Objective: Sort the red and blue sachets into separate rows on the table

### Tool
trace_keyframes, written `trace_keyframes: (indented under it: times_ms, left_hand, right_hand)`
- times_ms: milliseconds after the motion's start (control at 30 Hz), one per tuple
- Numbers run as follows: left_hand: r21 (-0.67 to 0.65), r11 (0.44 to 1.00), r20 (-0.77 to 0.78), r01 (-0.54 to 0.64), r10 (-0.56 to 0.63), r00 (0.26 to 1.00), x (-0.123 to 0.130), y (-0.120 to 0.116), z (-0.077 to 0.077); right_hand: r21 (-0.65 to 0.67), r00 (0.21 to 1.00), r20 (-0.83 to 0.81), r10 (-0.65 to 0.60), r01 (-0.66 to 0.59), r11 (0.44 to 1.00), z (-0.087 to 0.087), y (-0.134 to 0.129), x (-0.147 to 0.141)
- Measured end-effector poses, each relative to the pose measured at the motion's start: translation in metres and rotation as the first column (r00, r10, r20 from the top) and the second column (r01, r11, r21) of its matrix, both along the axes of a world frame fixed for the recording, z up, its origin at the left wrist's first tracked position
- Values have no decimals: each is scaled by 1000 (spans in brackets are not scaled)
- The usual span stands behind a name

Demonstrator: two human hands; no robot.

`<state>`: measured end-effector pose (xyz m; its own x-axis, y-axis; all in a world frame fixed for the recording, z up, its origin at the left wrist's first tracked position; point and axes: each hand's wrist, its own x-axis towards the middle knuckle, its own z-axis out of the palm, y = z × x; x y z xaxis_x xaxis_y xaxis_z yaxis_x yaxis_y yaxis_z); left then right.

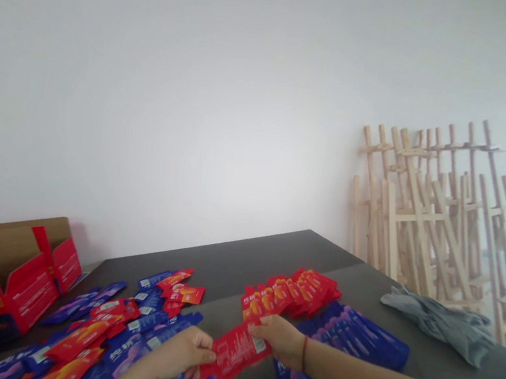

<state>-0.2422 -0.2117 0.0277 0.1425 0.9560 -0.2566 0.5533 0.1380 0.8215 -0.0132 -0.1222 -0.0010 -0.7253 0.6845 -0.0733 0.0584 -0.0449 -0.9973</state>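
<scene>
A flat red packet (232, 356), its printed back with a white barcode label facing up, is stretched between my two hands above the table. My left hand (189, 354) pinches its left end, and my right hand (278, 337) grips the upper right end. Just beyond my right hand lies an overlapping row of red packets (291, 292) with orange pictures. Beside it, partly under my right forearm, a row of blue packets (350, 337) fans out. Around my left hand spreads a loose, mixed heap of blue packets (122, 352) and red packets (85, 335).
Open red cardboard boxes (23, 290) stand at the left edge. A crumpled grey cloth (440, 320) lies on the dark table (264, 249) at the right. Several wooden easels (425, 217) lean against the white wall (227, 100) behind the table's right side.
</scene>
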Motion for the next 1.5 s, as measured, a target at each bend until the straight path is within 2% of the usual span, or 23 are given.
trace_keyframes:
  times_ms: [67,133,200,300,367,433,500,600,733,967,1133,1300,1500]
  left_hand:
    - [115,988,-49,-102,108,993,-7,11,-11]
    - [205,959,-55,-196,211,976,-11,24,-17]
    - [256,930,-47,-263,284,958,-11,35,-20]
    - [269,915,-26,-301,319,947,0,48,-21]
    - [273,916,-27,-296,314,949,10,54,-21]
    - [281,918,-39,-279,302,953,18,57,-22]
    - [285,919,-56,-271,299,953,20,58,-24]
    - [277,917,-83,-288,322,943,13,54,-26]
    - [260,912,-130,-317,358,924,-3,47,-28]
    - [361,884,-311,-298,415,855,-33,51,-26]
    - [455,862,-531,-225,465,708,-53,53,-18]
    - [433,882,-694,-187,458,555,-64,68,-14]
    - [348,917,-779,-197,399,484,-63,96,-16]
  right_hand:
    - [199,995,85,-49,31,979,6,13,-3]
    - [417,980,163,-112,35,908,16,28,-8]
    - [604,961,224,-163,-5,797,26,41,-15]
    - [799,930,307,-202,-137,585,29,48,-29]
    - [857,907,372,-200,-252,448,22,45,-39]
    - [873,878,434,-204,-353,338,11,40,-47]
    - [870,849,478,-226,-422,257,0,37,-51]
    - [857,815,514,-269,-480,186,-12,36,-49]
    - [847,790,532,-305,-504,170,-16,37,-38]
    - [857,778,514,-361,-456,238,-13,32,-37]
    - [860,771,507,-386,-419,292,-21,29,-36]
    - [830,774,537,-335,-414,374,-24,33,-27]
    - [778,755,586,-293,-423,464,-22,34,-25]
